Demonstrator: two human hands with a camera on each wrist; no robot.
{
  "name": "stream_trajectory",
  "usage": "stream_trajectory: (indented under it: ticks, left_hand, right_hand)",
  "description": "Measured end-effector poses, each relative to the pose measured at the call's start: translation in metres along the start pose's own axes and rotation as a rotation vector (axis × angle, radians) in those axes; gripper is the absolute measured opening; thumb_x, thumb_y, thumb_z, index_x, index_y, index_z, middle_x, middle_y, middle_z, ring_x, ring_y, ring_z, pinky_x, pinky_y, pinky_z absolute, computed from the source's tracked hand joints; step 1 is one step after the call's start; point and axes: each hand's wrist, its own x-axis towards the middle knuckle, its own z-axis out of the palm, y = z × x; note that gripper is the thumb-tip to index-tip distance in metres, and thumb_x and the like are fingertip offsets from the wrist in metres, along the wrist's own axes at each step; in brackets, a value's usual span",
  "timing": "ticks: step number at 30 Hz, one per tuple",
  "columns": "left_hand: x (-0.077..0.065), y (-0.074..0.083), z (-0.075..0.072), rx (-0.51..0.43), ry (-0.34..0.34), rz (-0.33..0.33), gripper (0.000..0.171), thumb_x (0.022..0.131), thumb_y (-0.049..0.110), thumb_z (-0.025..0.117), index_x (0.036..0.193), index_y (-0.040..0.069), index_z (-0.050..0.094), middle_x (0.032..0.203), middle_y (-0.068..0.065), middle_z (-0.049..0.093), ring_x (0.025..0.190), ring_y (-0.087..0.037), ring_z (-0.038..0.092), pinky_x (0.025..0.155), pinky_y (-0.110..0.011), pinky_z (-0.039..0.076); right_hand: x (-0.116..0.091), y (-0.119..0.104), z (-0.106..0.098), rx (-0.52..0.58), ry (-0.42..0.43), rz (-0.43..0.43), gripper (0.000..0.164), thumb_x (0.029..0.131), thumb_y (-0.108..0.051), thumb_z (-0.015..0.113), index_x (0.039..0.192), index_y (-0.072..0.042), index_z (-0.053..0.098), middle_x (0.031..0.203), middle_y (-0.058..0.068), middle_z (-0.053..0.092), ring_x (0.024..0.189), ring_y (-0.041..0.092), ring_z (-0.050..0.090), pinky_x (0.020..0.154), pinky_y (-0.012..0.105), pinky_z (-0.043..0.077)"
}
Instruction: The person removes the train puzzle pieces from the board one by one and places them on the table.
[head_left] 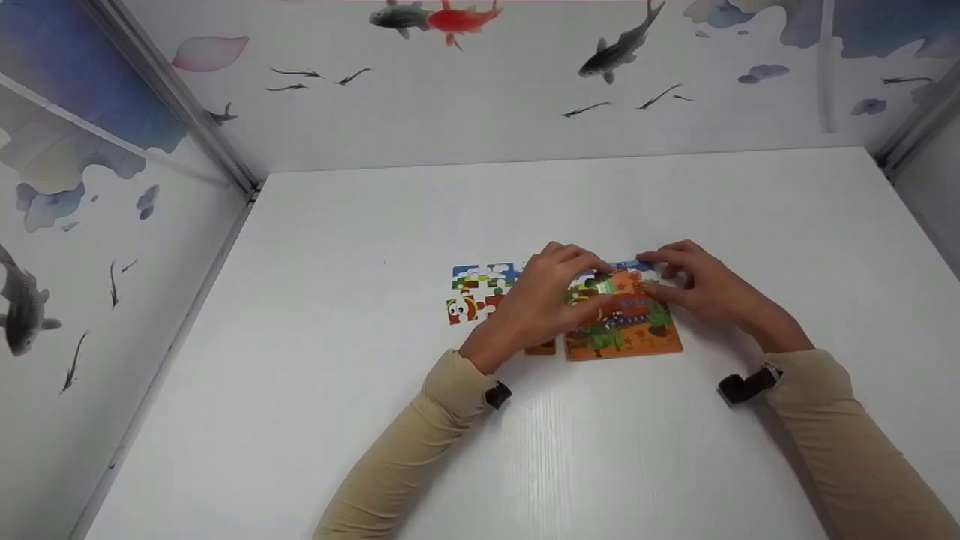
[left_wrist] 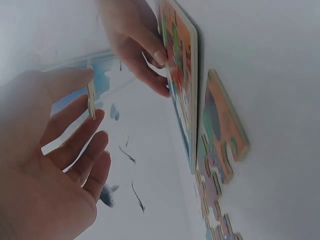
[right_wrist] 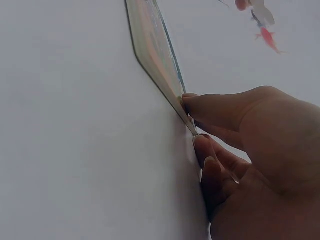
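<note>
A jigsaw puzzle board (head_left: 630,341) with a bright orange, green and blue picture lies flat on the white table. My left hand (head_left: 544,296) hovers over its left part. In the left wrist view, a thin puzzle piece (left_wrist: 91,102), seen edge-on, is pinched between the thumb and fingertips of that hand. My right hand (head_left: 712,289) holds the board at its upper right corner. Its thumb (right_wrist: 200,105) lies on the board's face near the edge, with the other fingers curled beside and below the rim.
Left of the board lie several loose puzzle pieces (head_left: 461,309), partly hidden by my left hand. An orange piece (left_wrist: 227,120) sits close beside the board. Printed wall panels (head_left: 480,97) with fish border the table at the back and left.
</note>
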Motion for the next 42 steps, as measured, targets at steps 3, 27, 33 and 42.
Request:
stream_trajectory:
  ticks: [3, 27, 33, 42]
  left_hand:
    - [-0.004, -0.009, -0.005, 0.001, 0.013, -0.025, 0.034, 0.104, 0.035, 0.076, 0.134, 0.02, 0.073, 0.135, 0.002, 0.072, 0.134, -0.018, 0.057, 0.12, -0.042, 0.044]
    - [-0.042, -0.048, -0.031, -0.032, 0.062, -0.026, 0.032, 0.103, 0.031, 0.077, 0.132, 0.017, 0.074, 0.132, 0.0, 0.072, 0.128, -0.019, 0.059, 0.111, -0.04, 0.052]
    - [-0.047, -0.048, -0.035, -0.045, 0.05, -0.014, 0.032, 0.103, 0.031, 0.077, 0.131, 0.018, 0.074, 0.133, 0.0, 0.072, 0.129, -0.019, 0.057, 0.109, -0.039, 0.054]
    - [-0.066, -0.053, -0.042, -0.013, 0.016, 0.0, 0.03, 0.101, 0.028, 0.08, 0.129, 0.019, 0.077, 0.131, 0.002, 0.074, 0.127, -0.018, 0.058, 0.108, -0.039, 0.054]
  right_hand:
    - [0.0, 0.0, 0.0, 0.01, -0.001, 0.012, 0.052, 0.108, -0.03, 0.07, 0.157, -0.02, 0.058, 0.15, 0.015, 0.048, 0.125, 0.029, 0.048, 0.097, 0.036, 0.043]
    - [0.0, -0.002, 0.001, 0.015, 0.004, 0.033, 0.053, 0.106, -0.03, 0.072, 0.157, -0.021, 0.058, 0.151, 0.014, 0.047, 0.128, 0.03, 0.048, 0.102, 0.038, 0.045]
    - [0.0, -0.003, 0.002, 0.026, -0.006, 0.045, 0.054, 0.106, -0.029, 0.072, 0.158, -0.021, 0.057, 0.152, 0.015, 0.046, 0.129, 0.032, 0.047, 0.102, 0.038, 0.045]
    - [-0.002, -0.002, 0.0, 0.027, -0.011, 0.062, 0.052, 0.107, -0.031, 0.07, 0.157, -0.025, 0.058, 0.152, 0.013, 0.046, 0.131, 0.032, 0.047, 0.106, 0.044, 0.045]
